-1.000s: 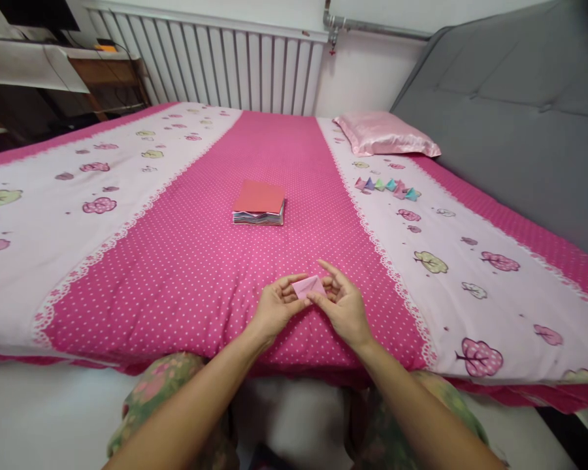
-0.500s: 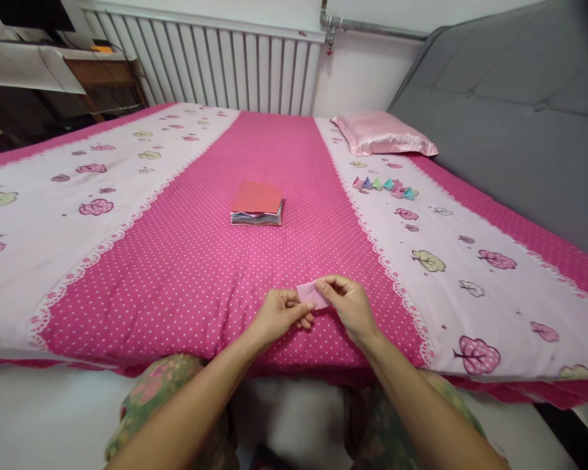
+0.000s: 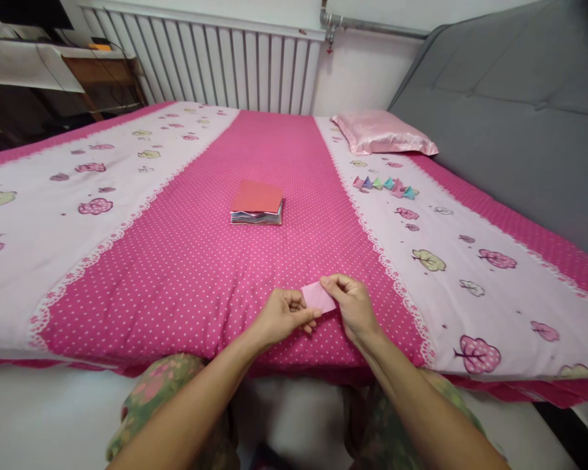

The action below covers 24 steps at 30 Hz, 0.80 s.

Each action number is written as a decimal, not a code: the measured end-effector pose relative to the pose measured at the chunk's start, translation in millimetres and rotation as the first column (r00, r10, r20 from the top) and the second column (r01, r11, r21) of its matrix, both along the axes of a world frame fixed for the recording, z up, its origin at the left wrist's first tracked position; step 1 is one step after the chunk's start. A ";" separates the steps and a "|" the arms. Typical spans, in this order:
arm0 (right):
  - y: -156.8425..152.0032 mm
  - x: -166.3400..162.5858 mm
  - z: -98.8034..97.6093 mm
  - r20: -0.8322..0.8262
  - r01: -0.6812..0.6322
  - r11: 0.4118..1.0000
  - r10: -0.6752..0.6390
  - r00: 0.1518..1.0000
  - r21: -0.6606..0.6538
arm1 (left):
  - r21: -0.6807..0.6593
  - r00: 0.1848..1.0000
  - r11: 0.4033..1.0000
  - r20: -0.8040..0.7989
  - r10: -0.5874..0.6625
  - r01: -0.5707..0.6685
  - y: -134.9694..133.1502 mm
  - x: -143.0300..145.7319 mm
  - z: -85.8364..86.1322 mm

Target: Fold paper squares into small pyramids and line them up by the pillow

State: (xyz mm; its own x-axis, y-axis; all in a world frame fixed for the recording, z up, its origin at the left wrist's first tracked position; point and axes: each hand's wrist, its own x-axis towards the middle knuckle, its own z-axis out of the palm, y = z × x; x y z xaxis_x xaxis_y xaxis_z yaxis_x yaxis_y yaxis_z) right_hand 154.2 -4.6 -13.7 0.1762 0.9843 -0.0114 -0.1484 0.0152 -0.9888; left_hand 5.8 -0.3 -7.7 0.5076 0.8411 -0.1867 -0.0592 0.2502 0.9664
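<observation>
A small folded pink paper (image 3: 317, 297) sits between the two hands, low over the near edge of the bed (image 3: 186, 274). The left hand (image 3: 283, 314) pinches the paper's left side, with the thumb and fingers closed on it. The right hand (image 3: 353, 305) pinches the paper's right side, and its fingers are curled tight on the top corner. Both hands touch the paper, and the paper is tilted a little.

Under the hands is a bright pink bed cover with small white dots. On each side of the dotted part the cover is pale with little tree shapes.

Farther up the bed, in the middle, lies a stack of paper squares (image 3: 257, 203) with a red sheet on top. It is well apart from the hands. To the right, on the pale part, stands a row of small folded paper shapes (image 3: 385, 185) in pink, blue and green. Beyond them lies a shiny pink pillow (image 3: 382, 132), close to the grey headboard (image 3: 509, 111). A white radiator (image 3: 215, 62) stands against the far wall.
</observation>
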 end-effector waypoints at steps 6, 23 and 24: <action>1.8 2.6 2.8 0.018 -0.052 0.999 0.052 0.998 0.003 | 0.004 1.000 1.000 -0.001 0.016 -0.016 -1.3 0.6 -1.5; -1.7 2.1 7.5 0.156 -0.273 0.961 0.264 0.952 0.042 | 0.148 0.986 0.977 -0.040 0.159 -0.152 2.4 -2.4 -2.5; -1.6 2.3 7.9 0.130 -0.276 0.961 0.270 0.954 0.031 | 0.133 0.983 0.976 -0.030 0.179 -0.173 2.3 -2.7 -1.2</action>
